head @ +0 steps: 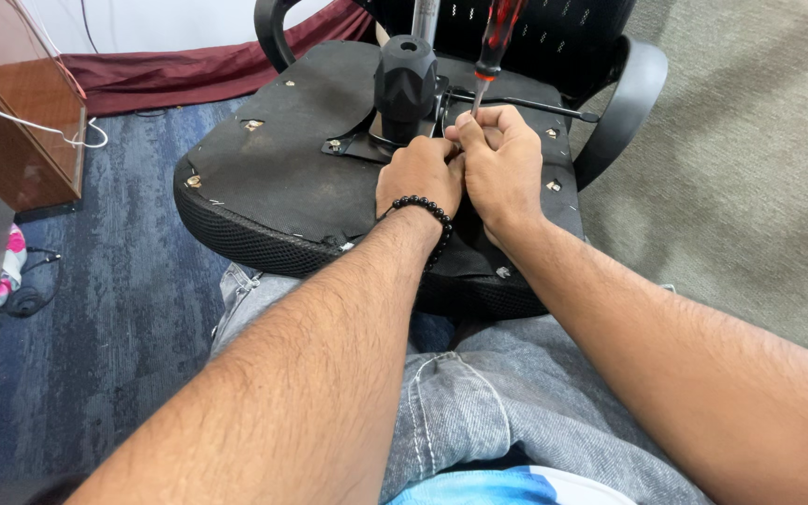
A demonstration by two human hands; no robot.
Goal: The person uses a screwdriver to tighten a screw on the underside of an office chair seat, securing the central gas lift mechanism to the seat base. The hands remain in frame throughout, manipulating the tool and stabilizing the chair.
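**Both hands bunched low on a screwdriver over an upturned chair seat**

Gripping the metal shaft of a screwdriver (490, 56) near its tip, the right hand (497, 164) has its fingers curled tight around the thin steel, and the left hand (420, 173) presses in against it from the side, knuckles touching. The left wrist wears a black bead bracelet (425, 211). Whether the left fingers also pinch the shaft or something beneath them cannot be told; they are folded out of sight.

The screwdriver stands nearly upright, its red and black handle rising free above both hands. Its tip is hidden under the fingers, near the middle of the upturned seat underside (282, 159), just beside the black cylinder housing (405, 79) and the thin control lever (526, 105) that runs toward the seat's right edge.

The office chair lies tipped, its seat edge resting against the person's jeans-covered lap (479, 393), one armrest (624, 108) curving past the right edge. Blue carpet (114, 309) lies to the left.

Risk, as a judgement: with nobody holding the handle, the tip may slip off its seat and jab the fingers crowded around it. The seat, propped only on the lap, could also shift under pressure.
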